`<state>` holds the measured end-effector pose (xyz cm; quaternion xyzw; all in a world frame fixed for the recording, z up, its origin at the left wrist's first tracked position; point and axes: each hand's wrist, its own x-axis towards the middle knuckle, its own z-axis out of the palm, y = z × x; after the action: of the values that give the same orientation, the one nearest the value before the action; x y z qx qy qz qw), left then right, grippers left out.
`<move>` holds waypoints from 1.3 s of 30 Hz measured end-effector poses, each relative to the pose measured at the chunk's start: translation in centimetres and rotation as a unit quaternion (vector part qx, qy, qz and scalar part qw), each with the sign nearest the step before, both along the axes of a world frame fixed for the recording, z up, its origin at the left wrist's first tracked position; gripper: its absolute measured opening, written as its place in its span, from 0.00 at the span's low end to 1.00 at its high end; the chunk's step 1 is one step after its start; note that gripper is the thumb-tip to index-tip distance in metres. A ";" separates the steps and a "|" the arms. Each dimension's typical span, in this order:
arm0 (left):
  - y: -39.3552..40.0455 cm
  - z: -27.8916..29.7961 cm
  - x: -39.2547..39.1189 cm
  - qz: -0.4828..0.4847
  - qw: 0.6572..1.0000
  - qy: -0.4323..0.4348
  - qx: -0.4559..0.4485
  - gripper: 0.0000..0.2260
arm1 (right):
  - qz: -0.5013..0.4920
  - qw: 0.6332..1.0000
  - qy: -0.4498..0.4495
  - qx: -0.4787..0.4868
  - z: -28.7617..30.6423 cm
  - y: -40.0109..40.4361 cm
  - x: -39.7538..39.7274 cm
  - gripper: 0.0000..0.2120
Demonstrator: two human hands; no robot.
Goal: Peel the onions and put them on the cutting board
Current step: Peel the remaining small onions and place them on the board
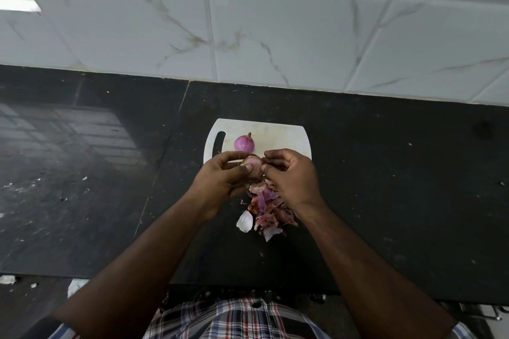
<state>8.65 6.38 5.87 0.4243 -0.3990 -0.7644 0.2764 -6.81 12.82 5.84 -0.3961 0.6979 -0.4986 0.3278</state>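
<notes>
A peeled purple onion (244,143) lies on the white cutting board (283,135), near its handle slot. Just in front of the board my left hand (220,177) grips a second, pale pink onion (254,164), thumb across its front. My right hand (292,176) meets it from the right, fingertips pinching at the onion's skin. Much of this onion is hidden by my fingers.
A heap of purple and white onion peels (265,212) lies on the black countertop (399,187) below my hands. A white marble-tiled wall (275,22) rises behind the counter. Small crumbs dot the counter at the left.
</notes>
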 end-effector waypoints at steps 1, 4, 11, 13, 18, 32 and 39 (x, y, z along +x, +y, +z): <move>-0.1 0.1 0.1 -0.011 1.000 -0.005 -0.009 0.13 | 0.003 1.000 0.006 0.000 0.1 0.0 0.0 0.11; -0.3 -0.1 0.2 -0.010 1.000 0.000 -0.013 0.13 | 0.024 1.000 0.007 0.005 0.4 0.1 0.1 0.15; 0.0 -0.2 0.0 0.000 1.000 0.004 -0.001 0.12 | -0.014 0.999 -0.039 0.024 0.3 0.1 0.3 0.10; 0.1 -0.1 0.0 -0.004 1.000 0.003 0.002 0.11 | -0.010 0.998 -0.058 0.032 0.5 0.1 0.2 0.12; -0.1 -0.1 0.3 -0.023 1.000 0.004 0.010 0.12 | -0.013 0.993 -0.110 0.038 1.5 0.1 0.1 0.12; -0.1 -0.1 0.4 -0.017 0.992 0.104 0.062 0.17 | 0.039 0.999 0.001 -0.011 2.2 1.0 0.3 0.07; 0.1 -0.5 0.7 -0.018 0.987 0.126 0.098 0.17 | 0.030 0.999 0.041 -0.016 2.2 0.9 0.4 0.09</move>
<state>9.30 6.50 5.35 0.3423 -0.2911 -0.8522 0.2681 -6.38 13.71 8.03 -0.4418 0.6908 -0.4829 0.3073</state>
